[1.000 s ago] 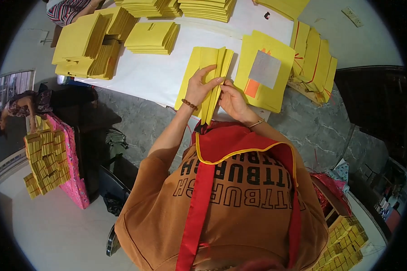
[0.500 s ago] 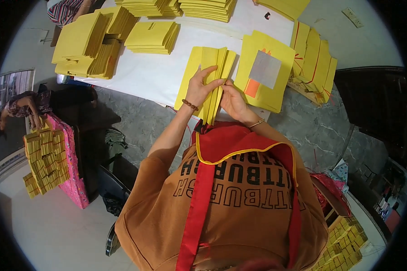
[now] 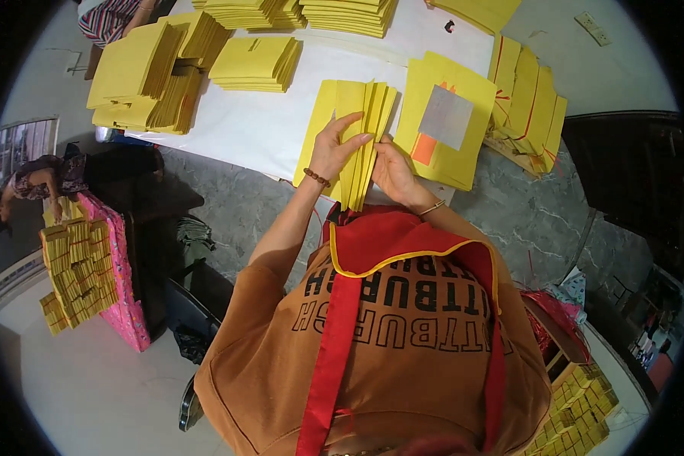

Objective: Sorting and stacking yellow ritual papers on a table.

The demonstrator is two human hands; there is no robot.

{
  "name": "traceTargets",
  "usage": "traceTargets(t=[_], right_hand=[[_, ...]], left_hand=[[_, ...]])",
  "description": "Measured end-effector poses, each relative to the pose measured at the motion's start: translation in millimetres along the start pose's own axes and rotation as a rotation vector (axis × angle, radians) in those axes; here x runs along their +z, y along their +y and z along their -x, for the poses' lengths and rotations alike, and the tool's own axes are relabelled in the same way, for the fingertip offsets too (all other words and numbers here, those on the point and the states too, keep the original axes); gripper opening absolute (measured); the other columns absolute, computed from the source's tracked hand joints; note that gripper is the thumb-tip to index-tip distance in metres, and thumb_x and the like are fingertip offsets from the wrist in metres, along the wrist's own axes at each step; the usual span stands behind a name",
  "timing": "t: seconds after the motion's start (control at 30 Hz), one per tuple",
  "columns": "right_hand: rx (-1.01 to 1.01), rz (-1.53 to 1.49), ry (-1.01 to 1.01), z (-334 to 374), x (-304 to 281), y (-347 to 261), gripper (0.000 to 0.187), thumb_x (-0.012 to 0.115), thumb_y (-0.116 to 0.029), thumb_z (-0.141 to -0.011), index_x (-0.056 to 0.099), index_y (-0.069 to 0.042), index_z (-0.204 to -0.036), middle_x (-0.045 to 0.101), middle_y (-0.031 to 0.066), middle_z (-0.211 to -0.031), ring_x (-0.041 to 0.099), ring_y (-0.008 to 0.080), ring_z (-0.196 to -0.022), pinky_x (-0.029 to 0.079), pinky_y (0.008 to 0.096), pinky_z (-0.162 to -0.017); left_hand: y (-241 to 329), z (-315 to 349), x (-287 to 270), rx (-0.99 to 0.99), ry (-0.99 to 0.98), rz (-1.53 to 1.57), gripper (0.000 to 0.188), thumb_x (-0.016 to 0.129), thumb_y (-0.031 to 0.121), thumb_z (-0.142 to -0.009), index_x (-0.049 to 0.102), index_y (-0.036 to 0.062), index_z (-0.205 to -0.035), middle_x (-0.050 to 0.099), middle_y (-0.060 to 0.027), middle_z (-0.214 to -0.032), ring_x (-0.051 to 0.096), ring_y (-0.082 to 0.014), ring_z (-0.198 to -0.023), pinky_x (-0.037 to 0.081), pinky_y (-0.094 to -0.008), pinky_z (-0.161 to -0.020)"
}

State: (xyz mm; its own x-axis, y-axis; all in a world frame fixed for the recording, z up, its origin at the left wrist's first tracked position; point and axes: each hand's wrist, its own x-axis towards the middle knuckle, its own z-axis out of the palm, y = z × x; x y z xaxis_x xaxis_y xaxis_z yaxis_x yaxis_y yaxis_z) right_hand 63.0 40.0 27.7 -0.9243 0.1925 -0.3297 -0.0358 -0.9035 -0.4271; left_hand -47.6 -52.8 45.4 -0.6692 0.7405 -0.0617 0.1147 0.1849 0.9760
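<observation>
A bundle of yellow paper sheets (image 3: 347, 175) stands in upright folds between my hands at the table's near edge, its lower end by my red apron. My left hand (image 3: 333, 152), wearing a beaded bracelet, grips the folds from the left. Its index finger lies across them and its thumb reaches right over their top. From the right, my right hand (image 3: 392, 171) holds the outer edge, its fingers partly hidden by the paper. Flat yellow paper (image 3: 311, 129) lies under the left side. Just right of the bundle is a yellow stack (image 3: 414, 95) with a grey rectangle and orange pieces on top.
Folded yellow stacks (image 3: 254, 61) stand on the white-covered table (image 3: 228, 114). Tied yellow bundles (image 3: 528, 106) sit at its right end. A person (image 3: 49, 182) is at a pink-edged table with many bundles at left. Another person's striped sleeve (image 3: 102, 23) shows at far left. A black chair (image 3: 194, 296) stands behind-left.
My left thumb has drawn slightly away from my right hand's fingertips. The bundle stays in place between my hands. At left, the other person's arm has shifted a little.
</observation>
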Motion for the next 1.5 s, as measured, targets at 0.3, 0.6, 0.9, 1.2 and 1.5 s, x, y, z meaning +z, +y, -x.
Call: traceTargets(t=[0.3,0.6,0.9,1.2,1.5], right_hand=[[0.008,0.000,0.011,-1,0,2,0.029,0.034,-0.013,-0.089,0.041,-0.010,-0.116,0.049,0.0045,-0.117,0.049,0.0167,-0.108,0.039,0.0337,-0.093],[-0.038,0.039,-0.003,0,0,5,0.022,0.036,-0.013,-0.090,0.042,-0.009,-0.112,0.049,0.0051,-0.111,0.048,0.0161,-0.104,0.040,0.0321,-0.091],[-0.078,0.125,0.056,1,5,7,0.026,0.037,-0.011,-0.091,0.041,-0.007,-0.116,0.047,0.0060,-0.112,0.046,0.0159,-0.106,0.037,0.0303,-0.093],[-0.075,0.016,0.105,1,8,4,0.024,0.036,-0.019,-0.094,0.042,-0.007,-0.115,0.049,0.0059,-0.112,0.048,0.0148,-0.105,0.039,0.0297,-0.092],[-0.083,0.083,0.181,-1,0,7,0.017,0.042,-0.025,-0.091,0.047,-0.011,-0.099,0.052,0.0006,-0.097,0.051,0.0102,-0.085,0.042,0.0265,-0.074]], left_hand=[[-10,1,1,-0.111,0.085,0.056,0.032,0.051,0.005,-0.081,0.053,-0.0026,-0.112,0.059,-0.0132,-0.104,0.055,-0.0120,-0.090,0.043,-0.0239,-0.078],[19,3,4,-0.041,0.024,-0.244,0.030,0.054,0.014,-0.081,0.057,-0.0002,-0.106,0.060,-0.0172,-0.095,0.059,-0.0289,-0.084,0.047,-0.0328,-0.072],[14,1,11,0.046,0.138,-0.467,0.033,0.062,0.021,-0.077,0.060,-0.0016,-0.100,0.062,-0.0154,-0.083,0.059,-0.0193,-0.071,0.045,-0.0276,-0.062],[3,3,8,-0.038,0.195,-0.219,0.014,0.057,0.012,-0.081,0.058,-0.0009,-0.086,0.053,-0.0033,-0.061,0.044,-0.0069,-0.054,0.037,-0.0216,-0.050],[21,7,8,0.146,0.258,-0.122,0.029,0.050,0.006,-0.076,0.054,0.0006,-0.104,0.056,-0.0137,-0.076,0.051,-0.0174,-0.058,0.041,-0.0305,-0.054]])
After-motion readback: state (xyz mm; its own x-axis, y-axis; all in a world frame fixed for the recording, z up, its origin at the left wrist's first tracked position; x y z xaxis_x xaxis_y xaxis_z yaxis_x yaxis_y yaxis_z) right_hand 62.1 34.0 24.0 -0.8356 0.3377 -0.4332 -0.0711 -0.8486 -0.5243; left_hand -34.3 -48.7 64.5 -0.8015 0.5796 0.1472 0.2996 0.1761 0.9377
